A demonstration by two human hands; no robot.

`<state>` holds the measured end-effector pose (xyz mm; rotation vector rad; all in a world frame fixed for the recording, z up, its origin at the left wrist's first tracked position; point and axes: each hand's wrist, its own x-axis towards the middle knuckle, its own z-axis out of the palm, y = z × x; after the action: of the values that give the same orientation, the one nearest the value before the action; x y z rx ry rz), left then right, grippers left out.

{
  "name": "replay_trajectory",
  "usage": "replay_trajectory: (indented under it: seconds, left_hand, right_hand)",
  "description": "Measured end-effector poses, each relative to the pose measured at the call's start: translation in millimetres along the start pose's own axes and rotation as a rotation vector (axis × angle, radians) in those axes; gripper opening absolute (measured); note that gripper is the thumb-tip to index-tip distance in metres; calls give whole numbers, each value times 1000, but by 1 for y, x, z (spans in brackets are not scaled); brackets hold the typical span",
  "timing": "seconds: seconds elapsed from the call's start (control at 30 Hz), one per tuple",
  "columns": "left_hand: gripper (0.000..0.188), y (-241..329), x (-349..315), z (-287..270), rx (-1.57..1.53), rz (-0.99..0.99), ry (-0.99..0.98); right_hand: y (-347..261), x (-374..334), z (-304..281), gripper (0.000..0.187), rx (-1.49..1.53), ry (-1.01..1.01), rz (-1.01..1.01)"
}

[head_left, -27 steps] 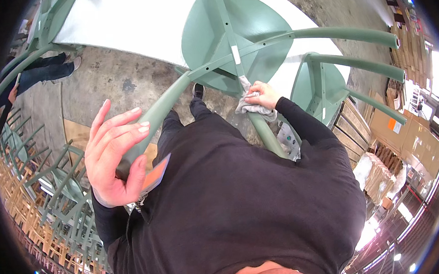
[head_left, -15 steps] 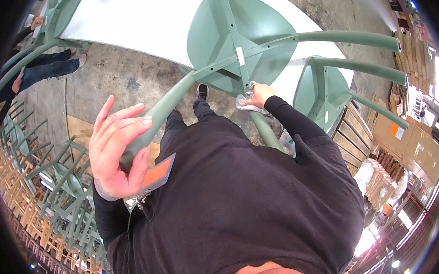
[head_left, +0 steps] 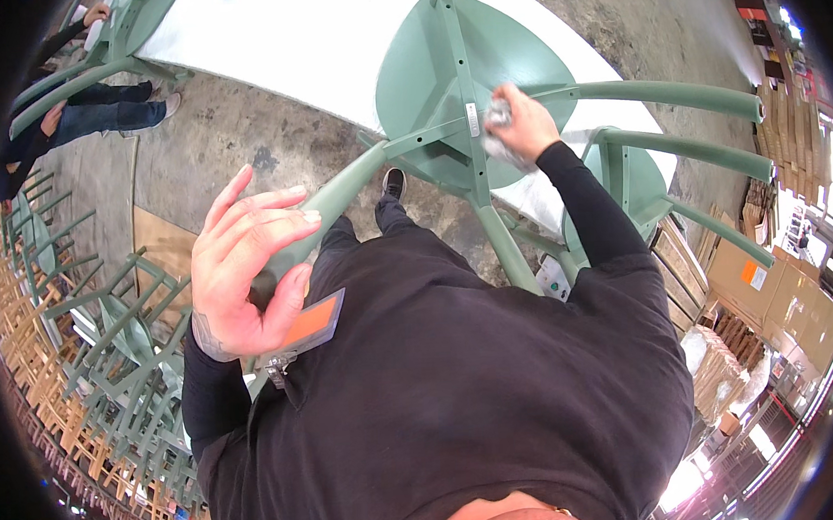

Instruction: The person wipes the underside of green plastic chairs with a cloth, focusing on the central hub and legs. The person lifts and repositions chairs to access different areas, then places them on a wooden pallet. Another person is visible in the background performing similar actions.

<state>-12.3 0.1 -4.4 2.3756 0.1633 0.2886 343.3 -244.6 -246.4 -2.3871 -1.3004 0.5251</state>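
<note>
A green chair (head_left: pixel 413 70) lies upside down on a white-topped table (head_left: pixel 268 43), its legs and crossed rails facing up. In my right hand (head_left: pixel 530 128) is a crumpled pale cloth (head_left: pixel 503 154), bunched in the fingers beside the rail crossing, near a small white label (head_left: pixel 473 120). My left hand (head_left: pixel 249 258) is open, its fingers stretched out over the near left chair leg (head_left: pixel 353 184). Whether its palm touches that leg cannot be seen.
Another upturned green chair (head_left: pixel 625 181) stands close on the right. At the far left a co-worker (head_left: pixel 108 115) handles a further green chair (head_left: pixel 142 35). Many chairs (head_left: pixel 129 384) crowd the floor at left. Cardboard boxes (head_left: pixel 799 290) stand at right.
My right hand has moved the cloth away from the near leg joint, up to the right side of the rail crossing. My left hand stays by the left leg; the view has shifted slightly.
</note>
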Motion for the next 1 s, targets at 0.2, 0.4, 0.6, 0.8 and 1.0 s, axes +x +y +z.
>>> replay_trajectory:
  seconds: [0.2,0.4,0.6,0.8,1.0]
  left_hand:
    - [38,1,-1,0,8,-20,11]
    - [38,3,0,0,7,-53,15]
    - [38,1,2,-1,-14,-33,11]
    - [38,-1,3,-2,-28,-40,-26]
    - [40,-2,1,-2,-25,-33,-35]
  right_hand:
    - [-41,42,60,49,-362,209,66]
    - [-72,-3,107,33,-267,-29,-330]
    - [-9,28,75,21,-268,363,84]
    - [-100,-8,144,42,-311,-75,-173]
    - [-81,24,117,25,-268,220,-261]
